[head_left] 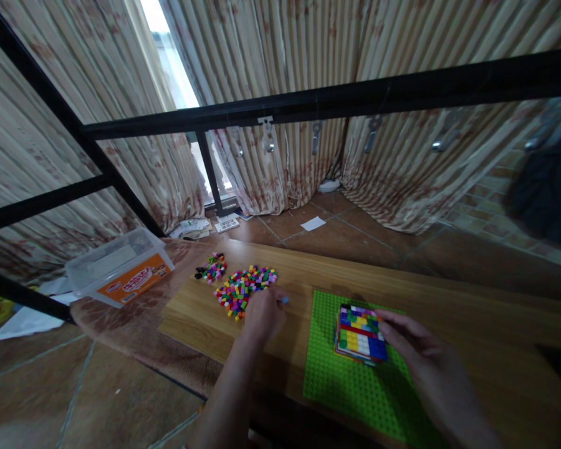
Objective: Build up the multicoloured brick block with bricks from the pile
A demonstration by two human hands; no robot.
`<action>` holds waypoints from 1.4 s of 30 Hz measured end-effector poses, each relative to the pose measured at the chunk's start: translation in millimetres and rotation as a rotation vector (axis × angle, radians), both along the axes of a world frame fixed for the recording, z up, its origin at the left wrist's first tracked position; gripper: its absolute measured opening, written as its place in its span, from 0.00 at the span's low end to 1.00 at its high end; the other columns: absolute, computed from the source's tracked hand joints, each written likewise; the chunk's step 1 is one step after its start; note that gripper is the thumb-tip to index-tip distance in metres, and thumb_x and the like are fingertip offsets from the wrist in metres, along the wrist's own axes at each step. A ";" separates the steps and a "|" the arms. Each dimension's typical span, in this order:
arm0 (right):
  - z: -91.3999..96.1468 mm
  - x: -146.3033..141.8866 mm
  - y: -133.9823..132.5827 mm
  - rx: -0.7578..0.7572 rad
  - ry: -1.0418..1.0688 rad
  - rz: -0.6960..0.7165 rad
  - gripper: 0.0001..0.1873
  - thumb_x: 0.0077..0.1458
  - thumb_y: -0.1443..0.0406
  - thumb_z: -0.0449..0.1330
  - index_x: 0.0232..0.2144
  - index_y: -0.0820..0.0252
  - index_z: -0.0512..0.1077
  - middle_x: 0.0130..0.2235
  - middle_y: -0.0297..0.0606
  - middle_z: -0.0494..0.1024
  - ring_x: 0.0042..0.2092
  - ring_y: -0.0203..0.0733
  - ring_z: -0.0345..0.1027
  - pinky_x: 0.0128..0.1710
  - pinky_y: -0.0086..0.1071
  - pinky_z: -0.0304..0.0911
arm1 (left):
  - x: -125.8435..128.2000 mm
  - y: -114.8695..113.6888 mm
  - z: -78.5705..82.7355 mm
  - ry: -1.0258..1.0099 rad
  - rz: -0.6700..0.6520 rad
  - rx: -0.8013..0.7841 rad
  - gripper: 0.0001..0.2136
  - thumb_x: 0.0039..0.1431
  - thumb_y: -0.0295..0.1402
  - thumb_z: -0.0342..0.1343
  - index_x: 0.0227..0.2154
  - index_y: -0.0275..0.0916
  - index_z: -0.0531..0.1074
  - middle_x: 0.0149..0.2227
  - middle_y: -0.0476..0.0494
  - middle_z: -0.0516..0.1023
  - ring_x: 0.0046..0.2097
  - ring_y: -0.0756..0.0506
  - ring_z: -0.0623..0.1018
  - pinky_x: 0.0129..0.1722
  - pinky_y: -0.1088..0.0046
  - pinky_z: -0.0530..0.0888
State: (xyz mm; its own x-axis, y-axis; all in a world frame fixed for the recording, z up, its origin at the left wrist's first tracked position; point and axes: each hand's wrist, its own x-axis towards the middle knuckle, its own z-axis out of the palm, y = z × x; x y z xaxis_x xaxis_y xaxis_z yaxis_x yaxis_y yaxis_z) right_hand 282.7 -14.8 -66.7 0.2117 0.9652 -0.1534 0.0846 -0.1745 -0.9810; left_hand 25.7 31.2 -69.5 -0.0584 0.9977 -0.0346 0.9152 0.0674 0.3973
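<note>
My left hand (pixel 264 313) is closed in a pinch at the right edge of a loose pile of small coloured building bricks (pixel 237 288). A small light blue brick (pixel 285 300) shows at its fingertips. On a green studded baseplate (pixel 321 349) stands a stacked block of multicoloured bricks (pixel 359 340), with rows of yellow, white, blue and red on top. My right hand (pixel 416 346) has its thumb and finger closed against the block's upper right corner. A bit of orange shows at those fingertips; whether it is a separate brick is unclear.
The bricks and baseplate lie on a wooden bench (pixel 290 274). Beyond the bench's left end is a clear plastic box with an orange label (pixel 135 277). A smaller brick heap (pixel 212 268) lies near the far left corner. A black metal rail (pixel 308 107) crosses before the curtains.
</note>
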 end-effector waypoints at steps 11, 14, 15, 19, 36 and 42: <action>3.8 -3.1 -0.7 0.056 0.019 -0.048 0.24 0.40 0.46 0.68 0.37 0.54 0.80 0.38 0.41 0.84 0.38 0.51 0.77 0.38 0.42 0.73 | 12.6 1.6 -1.7 0.070 -0.035 0.159 0.08 0.56 0.23 0.51 0.29 0.37 0.75 0.35 0.38 0.80 0.41 0.41 0.78 0.41 0.68 0.69; 2.1 -2.3 0.7 0.141 -0.006 -0.156 0.21 0.43 0.48 0.67 0.36 0.53 0.80 0.41 0.40 0.83 0.44 0.52 0.76 0.46 0.46 0.69 | 19.7 1.1 2.0 -0.148 -0.052 0.251 0.07 0.59 0.26 0.51 0.34 0.38 0.74 0.34 0.41 0.79 0.37 0.44 0.78 0.37 0.70 0.70; 1.2 -1.7 1.3 0.173 -0.013 -0.190 0.19 0.44 0.49 0.67 0.35 0.52 0.80 0.41 0.40 0.83 0.45 0.52 0.75 0.48 0.47 0.67 | 23.7 -0.9 4.0 -0.263 -0.075 0.273 0.06 0.60 0.27 0.51 0.35 0.38 0.73 0.34 0.43 0.79 0.35 0.45 0.78 0.36 0.71 0.71; -1.5 -1.3 2.3 0.286 -0.017 -0.223 0.13 0.48 0.52 0.65 0.34 0.51 0.80 0.41 0.39 0.82 0.46 0.50 0.74 0.52 0.48 0.64 | 45.9 -17.7 13.1 -0.683 -0.243 0.313 0.04 0.60 0.28 0.54 0.35 0.40 0.73 0.33 0.48 0.79 0.36 0.48 0.78 0.38 0.74 0.73; -3.5 -7.6 -7.2 0.547 -0.407 0.106 0.06 0.59 0.59 0.60 0.36 0.47 0.78 0.50 0.38 0.75 0.52 0.47 0.68 0.53 0.45 0.63 | 87.5 -39.3 19.6 -0.783 -0.436 0.286 0.07 0.60 0.27 0.55 0.38 0.41 0.75 0.36 0.46 0.81 0.38 0.48 0.79 0.42 0.75 0.75; -3.0 -3.7 -3.4 0.431 -0.309 0.026 0.07 0.56 0.56 0.62 0.31 0.50 0.79 0.50 0.38 0.74 0.52 0.49 0.68 0.53 0.46 0.62 | 80.0 -34.2 18.5 -0.772 -0.294 0.385 0.08 0.59 0.28 0.55 0.40 0.40 0.75 0.37 0.45 0.79 0.37 0.49 0.77 0.39 0.75 0.73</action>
